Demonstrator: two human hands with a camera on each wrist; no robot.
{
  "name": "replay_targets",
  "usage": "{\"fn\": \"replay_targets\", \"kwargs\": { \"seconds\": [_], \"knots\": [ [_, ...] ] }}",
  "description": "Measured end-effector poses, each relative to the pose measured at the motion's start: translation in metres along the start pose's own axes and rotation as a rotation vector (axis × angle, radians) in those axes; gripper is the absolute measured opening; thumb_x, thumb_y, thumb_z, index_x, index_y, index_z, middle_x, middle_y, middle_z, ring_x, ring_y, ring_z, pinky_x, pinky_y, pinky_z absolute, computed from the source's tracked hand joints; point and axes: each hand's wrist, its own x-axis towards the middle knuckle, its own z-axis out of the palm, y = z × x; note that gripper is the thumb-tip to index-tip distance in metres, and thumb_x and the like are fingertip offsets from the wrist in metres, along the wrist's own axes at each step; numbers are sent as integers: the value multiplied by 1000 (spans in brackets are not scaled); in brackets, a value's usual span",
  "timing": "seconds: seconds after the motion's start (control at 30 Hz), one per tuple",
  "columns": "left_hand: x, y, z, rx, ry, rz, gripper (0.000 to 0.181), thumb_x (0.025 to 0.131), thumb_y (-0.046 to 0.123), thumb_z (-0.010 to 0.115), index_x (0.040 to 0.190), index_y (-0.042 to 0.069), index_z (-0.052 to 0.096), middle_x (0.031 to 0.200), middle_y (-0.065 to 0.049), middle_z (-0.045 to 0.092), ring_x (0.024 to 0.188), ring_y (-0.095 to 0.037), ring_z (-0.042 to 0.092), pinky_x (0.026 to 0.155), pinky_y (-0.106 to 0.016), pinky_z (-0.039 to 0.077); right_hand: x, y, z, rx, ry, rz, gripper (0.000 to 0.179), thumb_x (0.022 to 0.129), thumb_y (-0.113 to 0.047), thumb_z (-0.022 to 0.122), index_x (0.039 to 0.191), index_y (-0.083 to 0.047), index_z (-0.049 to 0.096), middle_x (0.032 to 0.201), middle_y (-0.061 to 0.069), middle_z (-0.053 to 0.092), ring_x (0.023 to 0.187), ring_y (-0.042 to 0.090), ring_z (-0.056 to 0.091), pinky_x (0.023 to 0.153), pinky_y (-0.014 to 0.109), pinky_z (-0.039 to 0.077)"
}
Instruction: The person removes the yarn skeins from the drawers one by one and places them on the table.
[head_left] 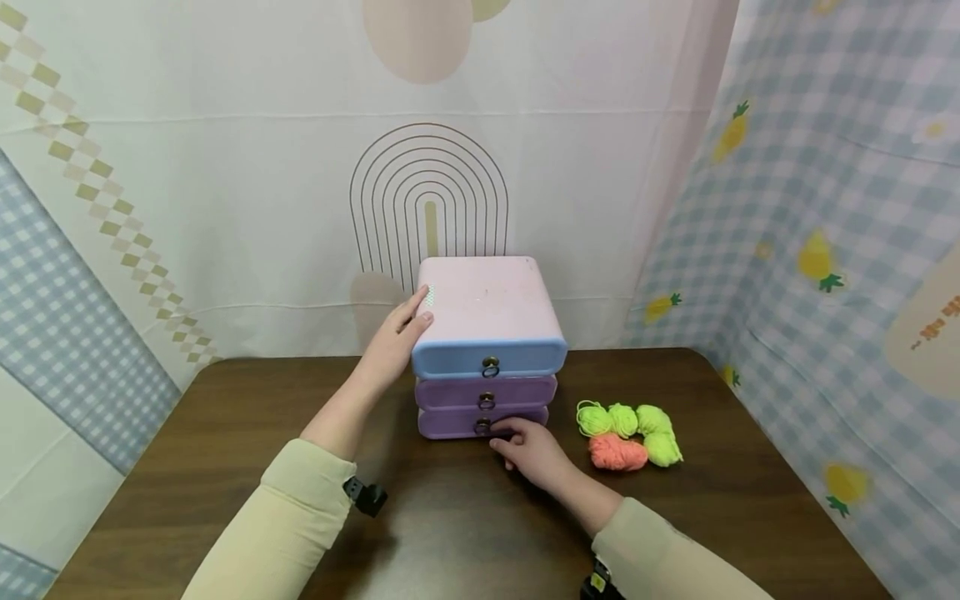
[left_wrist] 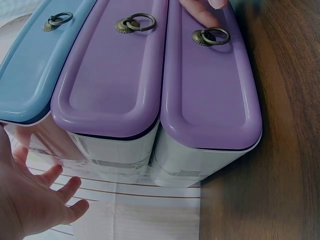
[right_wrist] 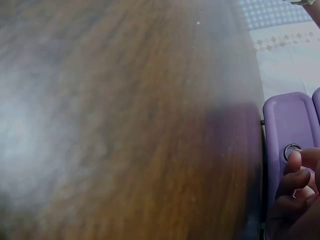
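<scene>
A small chest of drawers (head_left: 487,300) has a pale pink top, one blue drawer front (head_left: 450,360) and two purple ones below. Each front carries a bronze-coloured ring pull. My left hand (head_left: 390,346) rests against the chest's upper left side, its fingers spread in the left wrist view. At the bottom purple drawer (head_left: 446,423), my right hand (head_left: 536,454) reaches in from the right. Its index fingertip is right at the ring pull (left_wrist: 216,36), with the thumb held apart below in the head view. All the drawers look pushed in.
Several bundles of neon yellow yarn (head_left: 652,421) and one of coral yarn (head_left: 617,452) lie right of the chest on the dark wooden table (head_left: 465,525). Behind stands a patterned cloth backdrop (head_left: 300,208), with a checked cloth (head_left: 862,333) on the right.
</scene>
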Motion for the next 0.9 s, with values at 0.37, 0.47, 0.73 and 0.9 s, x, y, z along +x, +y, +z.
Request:
{"fn": "replay_targets", "kwargs": {
  "seconds": [0.37, 0.47, 0.73, 0.9],
  "knots": [
    [-1, 2, 0, -9, -4, -6, 58, 102, 50, 45, 156, 34, 31, 162, -6, 24, 146, -25, 26, 117, -48, 23, 5, -1, 7, 52, -22, 25, 28, 95, -17, 66, 117, 0, 67, 54, -2, 54, 45, 8, 43, 45, 24, 36],
    [-1, 2, 0, -6, -1, -1, 58, 102, 49, 45, 156, 33, 30, 162, -6, 24, 146, -26, 26, 117, -48, 23, 6, -3, 9, 70, -40, 40, 29, 97, -17, 64, 118, 2, 67, 55, -2, 54, 44, 7, 42, 45, 23, 36],
    [-2, 3, 1, -19, 1, 7, 58, 103, 46, 45, 156, 30, 31, 162, -8, 24, 145, -29, 29, 117, -49, 24, 8, -5, 12, 135, -27, 74, 28, 97, -13, 62, 118, 6, 66, 55, -1, 53, 43, 7, 40, 44, 23, 36],
    [-1, 2, 1, -26, 0, 16, 58, 103, 46, 45, 156, 30, 31, 162, -8, 24, 145, -28, 28, 117, -48, 23, 9, -3, 13, 150, -18, 77, 27, 97, -11, 62, 118, 5, 68, 54, -1, 52, 42, 7, 39, 43, 22, 35]
  ]
}}
